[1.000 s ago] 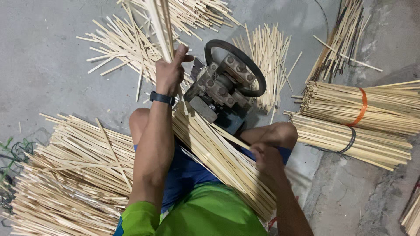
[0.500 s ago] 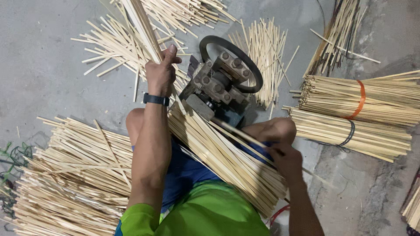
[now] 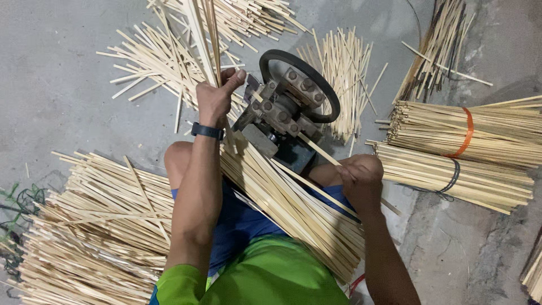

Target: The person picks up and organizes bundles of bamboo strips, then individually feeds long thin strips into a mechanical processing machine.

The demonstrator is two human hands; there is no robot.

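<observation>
Both hands [image 3: 217, 99] shifted; two bundles [image 3: 451, 135].

my left hand [image 3: 217, 99] grips upright bamboo strips [image 3: 199, 34] | my right hand [image 3: 360, 181] feeds one stick [image 3: 319, 149] into the roller machine [image 3: 285, 110]; stick bundle [image 3: 293, 206] across my lap

workshop, prob. | concrete floor [image 3: 68, 73] | bamboo-stick bundles [image 3: 463, 133] | small belt machine [image 3: 285, 116]

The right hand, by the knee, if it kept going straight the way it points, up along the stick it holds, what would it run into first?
Probably the small metal machine. The right hand holds a thin stick that slants up-left into the machine's body, under the black wheel. Depth is hard to judge from above.
</observation>
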